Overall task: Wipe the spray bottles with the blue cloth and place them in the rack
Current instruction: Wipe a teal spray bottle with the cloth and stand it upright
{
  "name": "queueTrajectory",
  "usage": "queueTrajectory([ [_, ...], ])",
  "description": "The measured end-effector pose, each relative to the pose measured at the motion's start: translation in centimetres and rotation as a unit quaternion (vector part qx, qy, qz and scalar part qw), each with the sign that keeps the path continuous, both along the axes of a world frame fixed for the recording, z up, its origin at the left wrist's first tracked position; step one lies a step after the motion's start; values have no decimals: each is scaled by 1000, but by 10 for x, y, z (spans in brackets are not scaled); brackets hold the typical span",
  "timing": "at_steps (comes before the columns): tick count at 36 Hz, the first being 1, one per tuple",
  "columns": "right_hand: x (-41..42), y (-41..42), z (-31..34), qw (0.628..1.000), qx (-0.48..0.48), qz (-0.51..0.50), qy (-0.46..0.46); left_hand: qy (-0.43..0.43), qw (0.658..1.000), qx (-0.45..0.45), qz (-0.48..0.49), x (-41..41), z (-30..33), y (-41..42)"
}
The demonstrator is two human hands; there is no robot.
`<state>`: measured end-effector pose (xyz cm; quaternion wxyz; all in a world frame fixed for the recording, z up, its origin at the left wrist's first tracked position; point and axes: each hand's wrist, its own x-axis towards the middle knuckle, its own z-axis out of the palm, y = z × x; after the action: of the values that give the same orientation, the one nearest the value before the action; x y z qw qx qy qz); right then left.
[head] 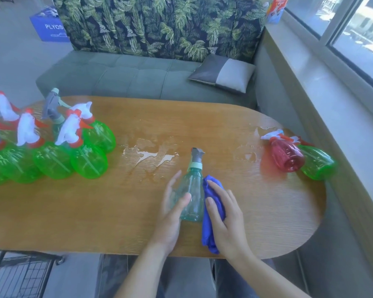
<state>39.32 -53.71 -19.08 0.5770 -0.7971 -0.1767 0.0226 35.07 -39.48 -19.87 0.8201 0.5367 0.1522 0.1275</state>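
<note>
Teal-tinted clear spray bottle (192,190) stood upright at about 6 o'clock on the wooden tabletop (116,211), near the front edge, grey trigger head pointing toward 12. Left hand (172,211) steadied it from the 9 o'clock side: fingers mostly straight, thumb laid across the front of the body, a loose brace, not a wrap. Right hand (224,218) gripped the blue cloth (211,214) and pressed it against the bottle's 3 o'clock flank, cloth tail hanging toward 6.

Step in hand, as I read it: wiping this one bottle, mid-stroke on its right side.

Elsewhere on the tabletop: cluster of green bottles (52,155) with white-and-red triggers at 9 o'clock, one grey-headed bottle (52,108) among them; red bottle (286,155) and another green bottle (317,164) lying on their sides at 2 o'clock, touching each other. Wet patches (151,155) across the centre.

Black wire rack (19,274) sat low at 7 o'clock, below the tabletop edge, only partly in frame.

Next move likely calls for turning the bottle so the cloth reaches its left and far sides, then a firmer left-hand grip to carry it down toward 7 o'clock into the rack. Wet plastic could slip
</note>
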Motion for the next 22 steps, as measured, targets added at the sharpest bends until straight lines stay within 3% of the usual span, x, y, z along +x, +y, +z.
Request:
queueTrajectory([
  [11,20,7,24,999,20,-8,-31,-3,1000,-11,-9,2,-1,2],
  [17,48,18,24,986,-136,32,-89,6,1000,-29,8,2,0,-1],
  [22,37,14,18,954,-186,69,-227,7,999,-27,22,2,-2,2],
])
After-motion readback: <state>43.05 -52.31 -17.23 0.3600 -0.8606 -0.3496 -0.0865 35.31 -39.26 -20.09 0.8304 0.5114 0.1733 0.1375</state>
